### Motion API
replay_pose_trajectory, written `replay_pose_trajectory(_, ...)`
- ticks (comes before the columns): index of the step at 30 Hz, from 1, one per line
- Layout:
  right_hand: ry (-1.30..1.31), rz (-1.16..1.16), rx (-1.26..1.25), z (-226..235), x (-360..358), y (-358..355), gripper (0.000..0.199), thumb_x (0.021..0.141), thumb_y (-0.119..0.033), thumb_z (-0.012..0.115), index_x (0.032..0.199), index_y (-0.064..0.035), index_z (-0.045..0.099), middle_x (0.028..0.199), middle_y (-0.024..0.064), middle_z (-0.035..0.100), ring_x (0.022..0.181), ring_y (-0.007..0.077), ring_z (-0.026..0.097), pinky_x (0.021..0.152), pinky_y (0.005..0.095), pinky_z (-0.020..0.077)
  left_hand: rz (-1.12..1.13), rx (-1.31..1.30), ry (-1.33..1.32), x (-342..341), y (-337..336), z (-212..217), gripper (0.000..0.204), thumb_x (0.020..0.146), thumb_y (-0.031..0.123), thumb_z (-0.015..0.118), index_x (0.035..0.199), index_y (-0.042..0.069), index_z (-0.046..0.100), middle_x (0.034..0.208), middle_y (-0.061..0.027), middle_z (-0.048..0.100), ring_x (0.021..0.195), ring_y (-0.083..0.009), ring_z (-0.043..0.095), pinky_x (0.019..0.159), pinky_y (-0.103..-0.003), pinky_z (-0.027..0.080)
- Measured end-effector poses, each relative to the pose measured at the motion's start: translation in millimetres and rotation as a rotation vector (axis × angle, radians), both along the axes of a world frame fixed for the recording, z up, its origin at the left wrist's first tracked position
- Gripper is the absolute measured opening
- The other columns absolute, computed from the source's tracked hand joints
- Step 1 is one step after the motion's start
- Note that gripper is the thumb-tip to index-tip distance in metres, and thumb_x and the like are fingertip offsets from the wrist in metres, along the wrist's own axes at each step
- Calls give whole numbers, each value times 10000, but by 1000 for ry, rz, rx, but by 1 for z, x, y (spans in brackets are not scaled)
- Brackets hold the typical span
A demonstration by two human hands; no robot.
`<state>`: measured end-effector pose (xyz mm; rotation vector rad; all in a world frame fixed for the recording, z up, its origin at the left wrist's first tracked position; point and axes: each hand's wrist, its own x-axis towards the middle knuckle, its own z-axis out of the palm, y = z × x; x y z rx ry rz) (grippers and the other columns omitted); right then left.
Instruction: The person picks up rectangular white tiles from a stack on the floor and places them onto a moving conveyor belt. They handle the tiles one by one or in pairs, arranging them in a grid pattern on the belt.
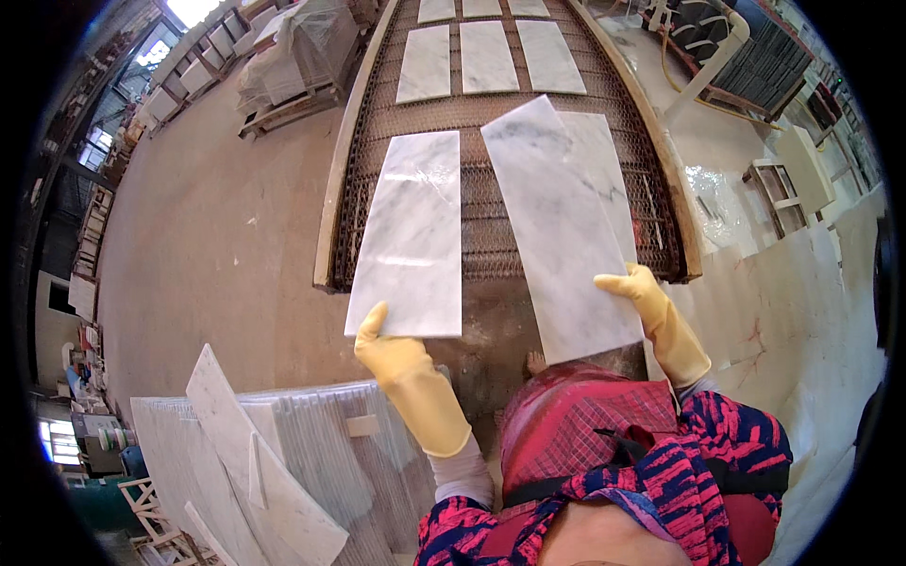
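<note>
My left hand [408, 389], in a yellow rubber glove, grips the near edge of a white marble tile [413, 222]. Its thumb lies on top, and the fingers are hidden beneath. That tile's far part is over the mesh conveyor [488, 203], while its near end juts past the belt. In a matching glove, my right hand [659, 319] holds a second grey-veined marble tile [562, 226] by its right edge, thumb on the face. This tile is angled and partly covers another marble tile [601, 156] on the belt. Whether the held tiles touch the belt, I cannot tell.
Several marble tiles [488, 58] lie in rows farther up the conveyor. Stacked upright slabs [330, 453], with a loose slab [255, 462] leaning there, stand at the near left. A wrapped pallet load [297, 61] is far left. A wooden stand [779, 193] is at the right.
</note>
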<state>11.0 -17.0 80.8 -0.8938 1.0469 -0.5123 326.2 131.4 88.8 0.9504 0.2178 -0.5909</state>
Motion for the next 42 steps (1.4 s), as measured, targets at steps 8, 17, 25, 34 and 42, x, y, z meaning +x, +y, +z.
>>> replay_pose_trajectory(8,-26,33,106,-19,13,-20,456,854,-135,788,1225,91,648,1071,164,731,881,244,732,794,378,597,58,-81,122,48,-83,-67,555,764,67,638,1303,-59,590,1331,-216,614,1200,-411,620,1037,-584,518)
replay_pose_trajectory(17,-131,25,106,-43,60,-51,458,883,-203,758,1225,80,647,1073,159,727,883,246,726,806,372,590,32,-167,209,58,-90,-122,611,764,60,667,1353,-61,557,1384,-236,590,1268,-435,570,1115,-621,437)
replay_pose_trajectory(25,-289,-84,142,-98,108,-79,457,899,-197,748,1257,51,611,1135,166,713,960,267,722,867,383,588,-7,77,244,68,-90,-150,495,920,29,605,1409,21,531,1458,-233,535,1301,-420,554,1146,-634,411)
replay_pose_trajectory(34,-176,-60,266,-137,111,-95,446,916,-158,747,1297,-6,571,1212,164,684,1066,313,698,935,480,589,-160,-59,479,79,-74,-138,508,1007,294,534,1459,63,496,1522,-172,498,1425,-414,425,1123,-708,332)
replay_pose_trajectory(42,3,-168,122,-171,120,-97,481,935,-164,732,1337,6,530,1251,160,651,1095,289,667,912,476,569,-285,107,419,83,-58,-153,550,1047,302,505,1519,48,382,1606,-168,344,1469,-393,365,1142,-690,349)
